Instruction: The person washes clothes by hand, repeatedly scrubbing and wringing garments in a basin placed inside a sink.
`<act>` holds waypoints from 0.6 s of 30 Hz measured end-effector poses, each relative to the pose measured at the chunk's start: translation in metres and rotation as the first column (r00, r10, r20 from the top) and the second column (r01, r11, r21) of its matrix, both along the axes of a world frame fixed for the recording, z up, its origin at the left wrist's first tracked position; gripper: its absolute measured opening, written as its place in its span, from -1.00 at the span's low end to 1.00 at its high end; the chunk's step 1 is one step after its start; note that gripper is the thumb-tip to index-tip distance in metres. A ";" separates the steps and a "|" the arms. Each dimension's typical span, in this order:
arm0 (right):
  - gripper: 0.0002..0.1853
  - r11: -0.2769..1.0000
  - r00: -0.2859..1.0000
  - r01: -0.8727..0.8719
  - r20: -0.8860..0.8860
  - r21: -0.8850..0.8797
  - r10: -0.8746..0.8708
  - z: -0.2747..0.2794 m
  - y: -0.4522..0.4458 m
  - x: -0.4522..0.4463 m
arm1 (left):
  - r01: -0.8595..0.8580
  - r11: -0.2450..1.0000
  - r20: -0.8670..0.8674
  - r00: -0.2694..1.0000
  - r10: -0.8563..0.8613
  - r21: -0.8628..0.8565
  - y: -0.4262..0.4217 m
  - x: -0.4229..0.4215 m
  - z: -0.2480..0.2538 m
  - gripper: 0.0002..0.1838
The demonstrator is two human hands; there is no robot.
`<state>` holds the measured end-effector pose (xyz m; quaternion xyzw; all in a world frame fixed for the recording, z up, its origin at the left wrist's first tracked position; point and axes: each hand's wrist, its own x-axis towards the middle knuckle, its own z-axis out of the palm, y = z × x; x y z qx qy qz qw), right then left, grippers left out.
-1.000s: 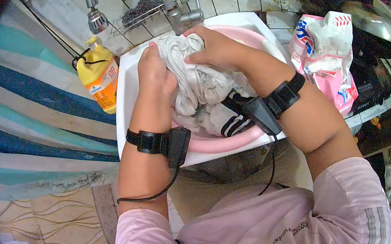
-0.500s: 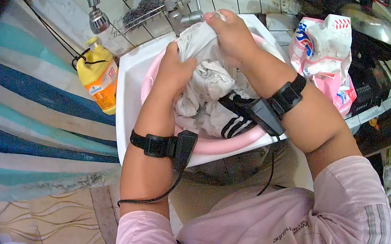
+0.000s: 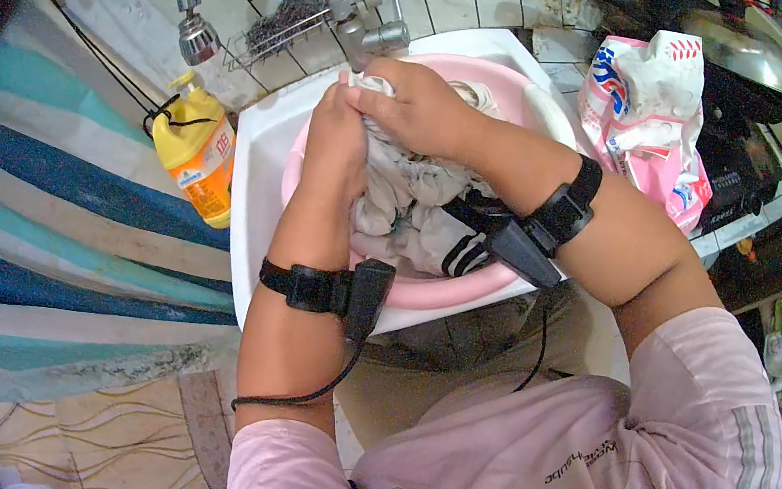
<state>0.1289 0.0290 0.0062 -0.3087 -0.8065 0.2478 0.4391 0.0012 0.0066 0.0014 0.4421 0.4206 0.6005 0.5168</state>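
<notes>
A wet, greyish-white garment (image 3: 407, 184) lies bunched in a pink basin (image 3: 414, 294), which sits inside the white sink (image 3: 260, 174). My left hand (image 3: 339, 131) is closed on the garment's upper part at the basin's left side. Right beside it, my right hand (image 3: 412, 104) grips the same cloth, the two hands nearly touching. Black cloth with white stripes (image 3: 468, 246) shows at the lower right of the pile; whether it belongs to the same garment I cannot tell.
A chrome faucet (image 3: 197, 38) and a wire rack with a scouring pad (image 3: 288, 22) are behind the sink. A yellow bottle (image 3: 197, 155) stands left; a detergent bag (image 3: 645, 111) stands right, near a stove with a pan (image 3: 743, 54). A striped curtain (image 3: 94, 200) hangs left.
My right hand has come down and left, from the basin's far rim to beside my left hand. The cloth stretched between them is now gathered up, and the basin's far side shows.
</notes>
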 end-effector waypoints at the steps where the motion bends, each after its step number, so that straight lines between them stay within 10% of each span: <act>1: -0.57 0.999 1.000 -0.022 0.022 0.041 0.021 0.001 -0.001 -0.001 | -0.012 1.000 -0.048 0.999 0.012 0.020 0.002 -0.002 -0.004 -0.55; 8: -0.61 0.977 0.971 0.212 -0.108 -0.033 -0.215 -0.005 0.008 -0.002 | 0.015 1.000 -0.116 0.993 -0.015 -0.003 -0.005 0.011 -0.001 -0.57; 14: -0.64 0.988 0.997 -0.075 0.045 0.135 0.069 0.009 -0.007 -0.001 | -0.006 1.000 0.016 1.000 0.007 -0.029 -0.004 0.003 -0.003 -0.56; 18: -0.69 0.982 0.983 0.180 -0.045 0.060 -0.177 0.004 0.006 0.002 | 0.021 0.998 -0.013 1.000 -0.022 -0.058 0.001 0.007 -0.005 -0.54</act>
